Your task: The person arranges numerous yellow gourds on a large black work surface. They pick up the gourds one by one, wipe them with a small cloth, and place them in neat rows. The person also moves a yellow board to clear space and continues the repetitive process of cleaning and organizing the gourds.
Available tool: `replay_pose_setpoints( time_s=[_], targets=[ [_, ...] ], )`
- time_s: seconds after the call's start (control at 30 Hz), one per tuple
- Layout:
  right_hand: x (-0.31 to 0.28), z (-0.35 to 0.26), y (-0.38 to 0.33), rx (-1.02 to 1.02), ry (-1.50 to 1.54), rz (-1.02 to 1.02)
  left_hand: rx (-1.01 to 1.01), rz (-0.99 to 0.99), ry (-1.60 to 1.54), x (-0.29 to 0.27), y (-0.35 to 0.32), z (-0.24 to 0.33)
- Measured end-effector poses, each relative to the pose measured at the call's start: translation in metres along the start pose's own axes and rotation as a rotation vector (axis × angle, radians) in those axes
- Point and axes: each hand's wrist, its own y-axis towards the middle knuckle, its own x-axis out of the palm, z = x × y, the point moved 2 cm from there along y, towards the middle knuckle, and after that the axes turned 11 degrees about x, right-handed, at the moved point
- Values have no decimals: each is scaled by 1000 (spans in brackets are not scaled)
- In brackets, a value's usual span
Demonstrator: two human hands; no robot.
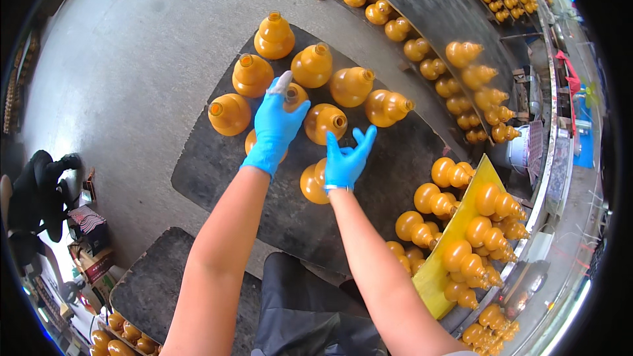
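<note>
Both hands wear thin blue gloves over a dark rubber mat (217, 165) laid on the grey concrete floor (132, 59). The left hand (275, 128) has its grip clenched on a small grey-white cloth-like piece (281, 83), pressed against the neck of an orange gourd-shaped glossy bottle (295, 95). The right hand (347, 157) is released, fingers spread, resting against another orange gourd bottle (314, 183) just beneath it. More such bottles stand around them on the mat, and a yellow tray (432, 277) full of them sits to the right.
</note>
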Motion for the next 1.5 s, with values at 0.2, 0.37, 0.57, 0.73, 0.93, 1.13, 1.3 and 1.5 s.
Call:
replay_pose_setpoints(
  time_s=[0.2, 0.37, 0.57, 0.73, 0.93, 1.13, 1.3, 1.5],
  targets=[
    [10, 2, 41, -167, -71, -213, -126, -127, -53, 7, -4, 5],
    [-12, 15, 26, -197, -61, -200, -59, -90, 40, -3, -39, 6],
    [-119, 2, -55, -129, 197, -244, -219, -101, -94, -42, -142, 49],
    [-261, -23, -139, -1, 328, -314, -328, -254, -4, -82, -250, 166],
    [-472, -14, -202, 129, 147, -289, -514, -599, -98, -70, -349, 299],
    [-664, 50, -231, 90, -78, 43, 144, -958, -165, 38, -395, 400],
    [-766, 119, -201, 57, -229, 305, 66, -913, -194, 132, -433, 442],
    [-800, 159, -133, -53, -187, 438, -193, -791, -222, 190, -444, 471]
  ],
)
